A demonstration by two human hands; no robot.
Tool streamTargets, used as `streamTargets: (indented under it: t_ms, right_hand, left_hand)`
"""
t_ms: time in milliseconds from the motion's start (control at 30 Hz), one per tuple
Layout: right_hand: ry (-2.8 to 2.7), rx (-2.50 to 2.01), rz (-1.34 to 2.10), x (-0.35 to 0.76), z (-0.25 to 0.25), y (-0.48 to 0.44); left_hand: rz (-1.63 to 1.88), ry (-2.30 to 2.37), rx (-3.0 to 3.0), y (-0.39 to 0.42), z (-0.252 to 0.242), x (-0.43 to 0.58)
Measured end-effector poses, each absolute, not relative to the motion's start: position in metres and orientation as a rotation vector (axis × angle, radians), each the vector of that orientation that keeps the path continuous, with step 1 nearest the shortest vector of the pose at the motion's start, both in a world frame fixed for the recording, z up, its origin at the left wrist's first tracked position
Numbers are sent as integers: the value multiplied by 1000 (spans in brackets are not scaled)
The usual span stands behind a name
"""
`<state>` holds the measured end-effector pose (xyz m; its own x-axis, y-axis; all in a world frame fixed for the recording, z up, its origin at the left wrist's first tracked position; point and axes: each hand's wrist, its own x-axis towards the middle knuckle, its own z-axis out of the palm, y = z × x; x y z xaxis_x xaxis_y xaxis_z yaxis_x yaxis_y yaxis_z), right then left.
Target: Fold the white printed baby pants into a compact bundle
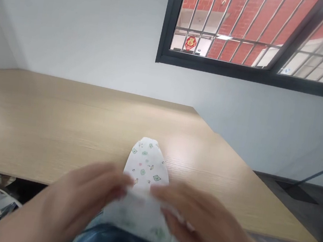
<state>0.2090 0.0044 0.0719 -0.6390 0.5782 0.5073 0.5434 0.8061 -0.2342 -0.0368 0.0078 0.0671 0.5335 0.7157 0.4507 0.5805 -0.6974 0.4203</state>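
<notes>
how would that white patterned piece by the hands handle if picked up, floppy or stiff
Probably floppy and light: the white patterned piece looks thin and cloth-like. Rolling seems unlikely, since its far part looks flat against the tabletop.

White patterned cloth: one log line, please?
white patterned cloth: far end on pale wooden table; left hand: at cloth's left; right hand: at cloth's right; grips: blurred

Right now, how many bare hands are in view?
2: the bare left hand at the left side of the white, green-printed, cloth-like piece, the bare right hand at its right side.
</notes>
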Motion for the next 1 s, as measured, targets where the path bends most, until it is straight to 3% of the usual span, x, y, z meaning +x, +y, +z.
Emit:
streamTargets:
  t_ms: [167,333,533,700,1000]
  right_hand:
    - [-2384,-927,-17,207,65,120]
    - [-2621,-1285,-116,205,35,189]
    - [-2594,-1015,-336,201,19,134]
    - [-2607,-850,-159,191,-12,61]
    - [-2649,-1044,12,182,-30,31]
  left_hand:
    - [673,1447,2594,116,80,-2]
    - [523,1505,2607,183,43,18]
    - [612,1256,2681,127,16,18]
    - [395,933,2651,74,-4,15]
    - [137,874,2920,184,-5,67]
